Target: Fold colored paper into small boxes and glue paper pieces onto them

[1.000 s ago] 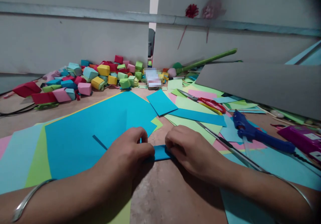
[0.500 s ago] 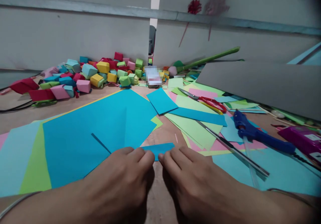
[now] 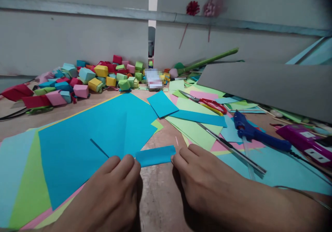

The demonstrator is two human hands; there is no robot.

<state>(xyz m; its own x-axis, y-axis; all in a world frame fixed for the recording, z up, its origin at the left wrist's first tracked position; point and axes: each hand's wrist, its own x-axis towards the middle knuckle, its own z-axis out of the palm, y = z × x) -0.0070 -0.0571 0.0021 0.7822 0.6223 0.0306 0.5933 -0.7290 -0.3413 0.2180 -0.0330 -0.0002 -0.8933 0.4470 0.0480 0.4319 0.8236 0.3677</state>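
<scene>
A small folded blue paper strip lies between my hands, close to the tabletop. My left hand is closed at the strip's left end, its fingertips mostly hidden behind the knuckles. At the right end, my right hand pinches the edge between thumb and curled fingers. Beyond the strip is a large blue paper sheet with a dark narrow line on it. A smaller blue paper piece and a long blue strip lie farther back.
Folded coloured paper boxes are heaped at the back left. On the right lie red-handled scissors, a metal-and-black rod, a blue glue gun and a purple package. A grey panel juts in from the right.
My hands have moved apart along the blue strip, the left one leftward to its end, so more of the strip shows. The view has shifted slightly to the right.
</scene>
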